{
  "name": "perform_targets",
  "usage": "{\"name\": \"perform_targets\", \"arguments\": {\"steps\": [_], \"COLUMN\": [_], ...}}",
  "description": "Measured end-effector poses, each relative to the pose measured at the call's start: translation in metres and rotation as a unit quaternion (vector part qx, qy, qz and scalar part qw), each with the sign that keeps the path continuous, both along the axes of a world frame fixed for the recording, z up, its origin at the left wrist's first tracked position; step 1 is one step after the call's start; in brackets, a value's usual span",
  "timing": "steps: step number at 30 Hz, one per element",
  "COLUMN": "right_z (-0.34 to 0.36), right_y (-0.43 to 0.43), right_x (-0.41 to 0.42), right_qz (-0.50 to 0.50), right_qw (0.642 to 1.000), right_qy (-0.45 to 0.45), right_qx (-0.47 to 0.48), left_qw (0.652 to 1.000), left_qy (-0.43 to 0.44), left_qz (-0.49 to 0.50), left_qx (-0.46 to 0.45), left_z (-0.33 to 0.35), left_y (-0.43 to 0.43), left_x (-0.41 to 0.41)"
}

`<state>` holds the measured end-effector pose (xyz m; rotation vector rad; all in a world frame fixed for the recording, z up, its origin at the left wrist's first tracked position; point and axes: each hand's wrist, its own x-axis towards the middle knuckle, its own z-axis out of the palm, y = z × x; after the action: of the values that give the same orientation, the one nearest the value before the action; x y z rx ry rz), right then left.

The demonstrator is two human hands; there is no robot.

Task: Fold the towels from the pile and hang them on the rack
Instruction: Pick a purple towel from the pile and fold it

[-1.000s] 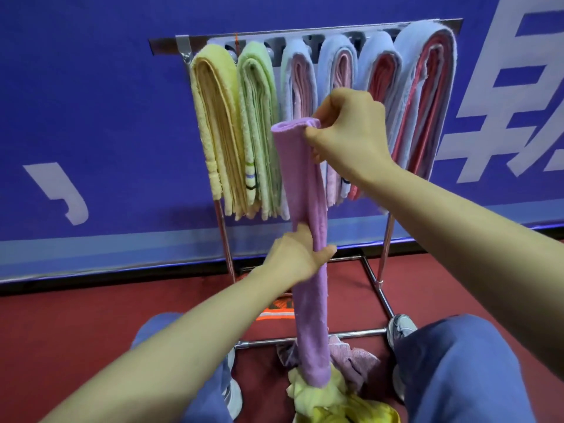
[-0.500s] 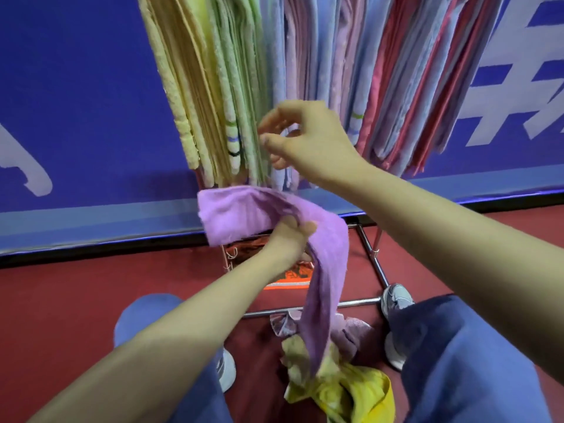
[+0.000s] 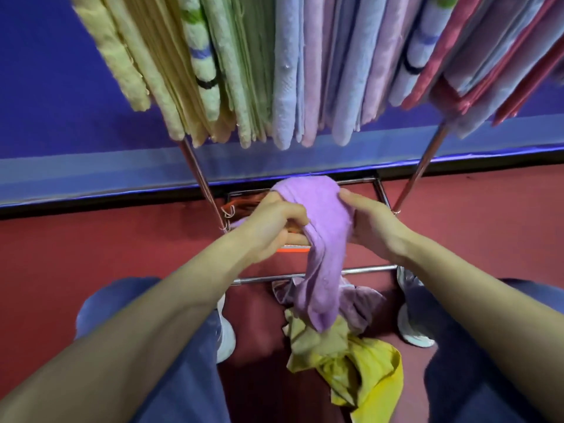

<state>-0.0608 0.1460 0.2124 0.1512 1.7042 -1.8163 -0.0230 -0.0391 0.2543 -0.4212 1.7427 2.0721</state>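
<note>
Both hands hold a purple towel [image 3: 322, 248] low in front of the rack. My left hand [image 3: 274, 222] grips its left side with curled fingers, and my right hand [image 3: 370, 227] pinches its right side. The towel arches over between them and its tail hangs down onto the pile [image 3: 351, 355] of yellow and mauve towels on the floor. Above, the metal rack [image 3: 198, 175] carries several folded towels [image 3: 283, 71] in yellow, green, blue, pink and red, hanging side by side.
A blue wall banner [image 3: 61, 102] stands behind the rack. The floor [image 3: 91, 239] is red. My knees in blue trousers [image 3: 171, 377] flank the pile, with white shoes [image 3: 412, 325] beside the rack's base bar [image 3: 366, 270].
The view has dropped toward the floor. My right hand let go of the towel's top, came down, and took hold of its right side. The towel went from hanging straight to bunched between both hands.
</note>
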Motion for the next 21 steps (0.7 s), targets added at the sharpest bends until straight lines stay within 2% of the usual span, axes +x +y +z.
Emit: {"name": "perform_targets", "arguments": {"steps": [3,9,12,16,18,20,21], "right_z": [-0.001,0.007,0.013,0.016,0.014,0.014,0.015], "right_y": [-0.005,-0.013,-0.010,-0.004,-0.001,0.001,0.001], "right_x": [-0.010,-0.026,-0.031,-0.038,-0.040,-0.037,-0.034], "right_qz": [0.003,-0.032,-0.047,-0.067,-0.100,-0.131,-0.138], "right_qw": [0.998,0.983,0.977,0.963,0.927,0.863,0.838], "right_qy": [0.062,0.179,0.205,0.249,0.317,0.408,0.446], "right_qx": [0.022,0.024,0.028,0.082,0.174,0.269,0.284], "left_qw": [1.000,0.995,0.998,0.998,0.997,0.997,0.997], "left_qy": [-0.012,-0.018,-0.028,-0.011,0.002,0.020,0.026], "left_qz": [0.025,0.069,0.042,0.019,0.025,0.049,0.058], "left_qx": [0.000,0.073,0.042,0.065,0.077,0.060,0.050], "left_z": [-0.009,-0.016,-0.018,-0.015,-0.015,-0.018,-0.019], "left_y": [-0.004,0.005,0.012,0.012,0.011,0.010,0.009], "left_x": [-0.010,-0.025,-0.025,-0.024,-0.026,-0.030,-0.031]}}
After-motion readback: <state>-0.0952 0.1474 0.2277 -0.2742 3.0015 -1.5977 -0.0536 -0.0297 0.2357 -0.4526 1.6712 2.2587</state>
